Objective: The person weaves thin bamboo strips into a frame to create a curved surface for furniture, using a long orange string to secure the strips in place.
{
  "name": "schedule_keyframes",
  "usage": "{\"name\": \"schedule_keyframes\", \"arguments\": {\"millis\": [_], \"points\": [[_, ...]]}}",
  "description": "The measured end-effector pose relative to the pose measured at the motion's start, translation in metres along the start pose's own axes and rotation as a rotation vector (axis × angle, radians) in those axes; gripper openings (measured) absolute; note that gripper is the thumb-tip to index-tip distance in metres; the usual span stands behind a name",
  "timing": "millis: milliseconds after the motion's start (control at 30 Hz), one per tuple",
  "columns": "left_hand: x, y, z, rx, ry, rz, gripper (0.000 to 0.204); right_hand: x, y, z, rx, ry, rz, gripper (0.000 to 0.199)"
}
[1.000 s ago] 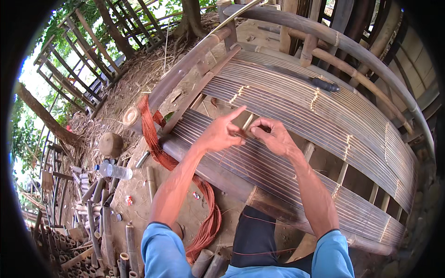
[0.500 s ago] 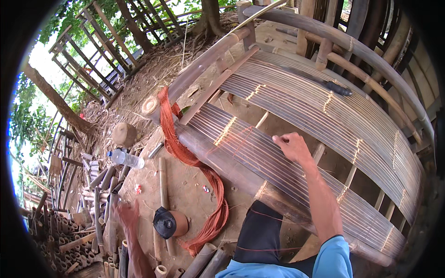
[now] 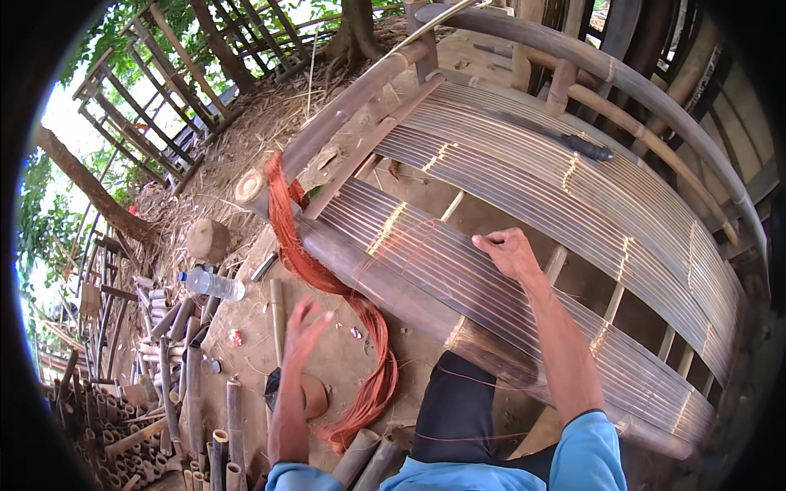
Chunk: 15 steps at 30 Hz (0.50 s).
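Over the bamboo slats (image 3: 479,286) of a long bench, my right hand (image 3: 506,250) is closed in a pinch; whatever its fingertips hold is too small to make out. Thin orange strings (image 3: 413,245) lie loosely across the slats to its left. My left hand (image 3: 303,327), slightly blurred, is raised above the ground left of the bench, fingers apart and holding nothing. Between that hand and the bench hangs a thick hank of orange-red fibre (image 3: 381,352), draped over the bench's thick front pole (image 3: 368,266). Pale bindings (image 3: 386,229) cross the slats.
A black-handled knife (image 3: 588,148) lies on the far slats, below the curved bamboo backrest (image 3: 565,49). At left are a water bottle (image 3: 214,284), a wooden block (image 3: 208,240) and piled bamboo offcuts (image 3: 106,434). A dark cap (image 3: 273,389) is partly hidden behind my left forearm.
My left hand has risen and moved right from the lower left, toward the orange-red hank. My right hand stays pinched over the slats, almost in place. The view has shifted slightly.
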State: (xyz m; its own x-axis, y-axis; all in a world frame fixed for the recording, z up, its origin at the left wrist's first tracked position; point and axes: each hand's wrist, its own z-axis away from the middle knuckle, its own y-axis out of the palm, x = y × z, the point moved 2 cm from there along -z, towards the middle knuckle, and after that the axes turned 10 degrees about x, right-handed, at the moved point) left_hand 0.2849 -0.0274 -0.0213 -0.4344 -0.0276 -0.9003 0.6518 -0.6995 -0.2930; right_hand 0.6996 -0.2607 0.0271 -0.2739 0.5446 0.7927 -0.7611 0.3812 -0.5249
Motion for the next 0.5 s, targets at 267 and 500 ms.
{"name": "schedule_keyframes", "arguments": {"millis": [267, 500], "points": [[-0.068, 0.037, -0.031, 0.362, -0.093, 0.020, 0.040, -0.002, -0.008, -0.001, 0.050, 0.043, -0.003, 0.047], [-0.191, 0.059, 0.001, 0.438, 0.504, 0.317, 0.032, 0.005, -0.002, -0.001, 0.074, 0.091, 0.012, 0.048]]}}
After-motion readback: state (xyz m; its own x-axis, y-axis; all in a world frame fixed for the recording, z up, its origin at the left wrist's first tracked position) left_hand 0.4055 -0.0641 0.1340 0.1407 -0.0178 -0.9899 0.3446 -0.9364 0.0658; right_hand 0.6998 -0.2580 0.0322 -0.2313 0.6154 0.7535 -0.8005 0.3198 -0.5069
